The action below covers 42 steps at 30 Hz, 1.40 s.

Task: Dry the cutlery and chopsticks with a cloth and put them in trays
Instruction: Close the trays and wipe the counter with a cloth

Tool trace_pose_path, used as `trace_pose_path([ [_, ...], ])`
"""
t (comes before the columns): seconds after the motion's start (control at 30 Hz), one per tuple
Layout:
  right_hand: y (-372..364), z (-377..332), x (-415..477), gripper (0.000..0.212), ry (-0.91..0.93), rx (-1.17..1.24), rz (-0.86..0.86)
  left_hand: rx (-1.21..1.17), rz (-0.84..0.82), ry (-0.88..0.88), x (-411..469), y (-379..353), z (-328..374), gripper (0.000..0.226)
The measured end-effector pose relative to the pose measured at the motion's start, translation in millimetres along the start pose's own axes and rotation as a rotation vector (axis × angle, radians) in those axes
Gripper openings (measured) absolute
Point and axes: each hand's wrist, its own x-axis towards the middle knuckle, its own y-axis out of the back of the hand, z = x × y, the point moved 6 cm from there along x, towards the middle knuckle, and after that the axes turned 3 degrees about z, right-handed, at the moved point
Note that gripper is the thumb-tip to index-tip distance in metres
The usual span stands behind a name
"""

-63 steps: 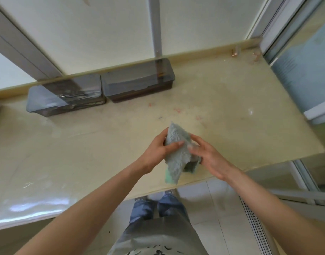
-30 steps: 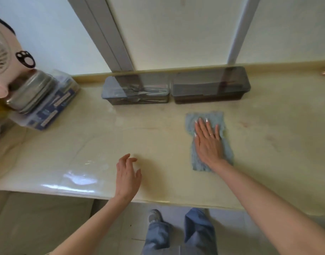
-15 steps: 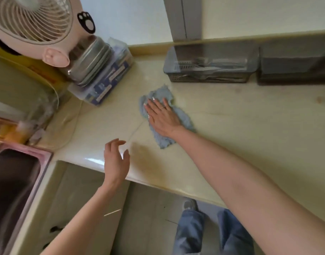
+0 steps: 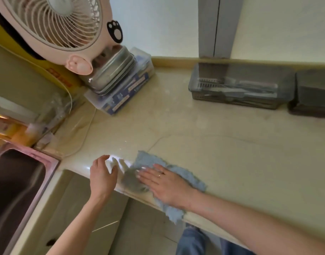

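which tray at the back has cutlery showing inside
The left tray, nearer the fan; metal cutlery shows through its lid. The right tray looks dark.

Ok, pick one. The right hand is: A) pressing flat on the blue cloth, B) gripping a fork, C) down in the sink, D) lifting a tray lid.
A: the right hand lies with straight fingers flat on the blue cloth at the front edge of the counter.

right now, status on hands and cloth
Right hand flat on cloth at edge of counter. Left hand open beside it, holding nothing. Lidded cutlery tray far back, untouched.
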Motion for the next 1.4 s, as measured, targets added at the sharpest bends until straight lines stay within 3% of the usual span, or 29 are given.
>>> trace_pose_path([
  [0.1, 25.2, 99.6, -2.4, 0.054, -0.338, -0.096, 0.124, 0.121, 0.009, -0.022, -1.2, -1.6, -3.7, 0.049],
  [0.17, 39.5, 159.6, 17.1, 0.056, -0.575, -0.069, 0.097, 0.089, 0.012, -0.005, -4.8, -1.7, -5.3, 0.046],
  [0.27, 41.4, 193.0, 66.8, 0.063, -0.68, -0.072, 0.073, -0.044, 0.044, 0.023, -13.6, 2.0, -11.5, 0.039],
  [0.4, 33.8, 188.2, 119.1, 0.058, -0.722, -0.114, 0.031, -0.16, 0.086, 0.09, -28.5, 10.9, -25.9, 0.033],
  [0.47, 23.1, 174.4, 140.8, 0.057, -0.662, -0.09, 0.042, -0.169, 0.098, 0.087, -33.5, 12.7, -32.9, 0.033],
  [0.63, -10.2, 81.3, 182.4, 0.056, -0.279, 0.009, -0.05, -0.198, 0.149, 0.117, -43.4, 17.6, -45.7, 0.037],
  [0.83, -28.5, -38.0, 163.6, 0.053, 0.109, 0.165, -0.159, -0.184, 0.224, 0.107, -48.4, 26.8, -40.8, 0.035],
  [1.07, -23.5, -76.0, 113.0, 0.048, 0.229, 0.302, -0.165, -0.188, 0.16, 0.119, -53.9, 18.9, -22.2, 0.028],
  [1.27, -26.0, -68.8, 59.2, 0.056, 0.175, 0.084, -0.167, -0.209, 0.191, 0.129, -65.6, 24.1, -6.4, 0.031],
  [1.4, -16.8, -46.3, 14.2, 0.057, 0.071, 0.107, -0.122, -0.252, 0.17, 0.095, -78.6, 19.0, 7.8, 0.031],
])
